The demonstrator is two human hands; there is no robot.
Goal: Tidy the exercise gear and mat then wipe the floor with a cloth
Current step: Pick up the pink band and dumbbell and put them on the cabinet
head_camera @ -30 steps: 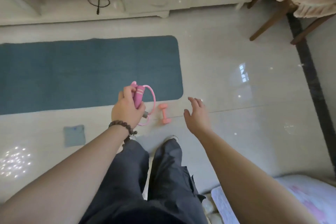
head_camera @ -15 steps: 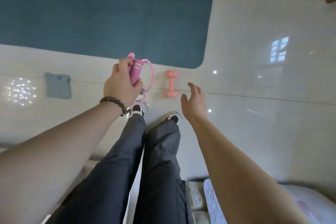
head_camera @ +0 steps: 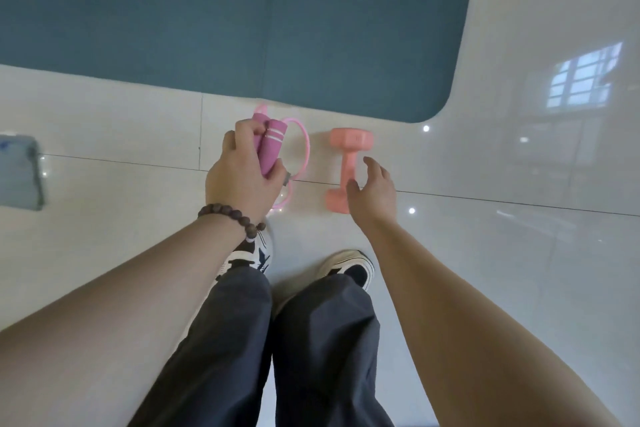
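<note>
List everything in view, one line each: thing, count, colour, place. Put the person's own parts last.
mat: one, teal, spread flat on the floor at the top.
dumbbell: one, salmon pink, on the floor just below the mat's corner.
jump rope: one, pink handles and cord, in the left hand.
cloth: one, grey-blue, on the floor at the left edge.
floor: pale glossy tiles, window reflection at the right.
bracelet: one, dark beads, on the left wrist.
shoes: two, white and black, below the dumbbell.
left hand: grips the rope handles.
right hand: open, beside the dumbbell.
</note>
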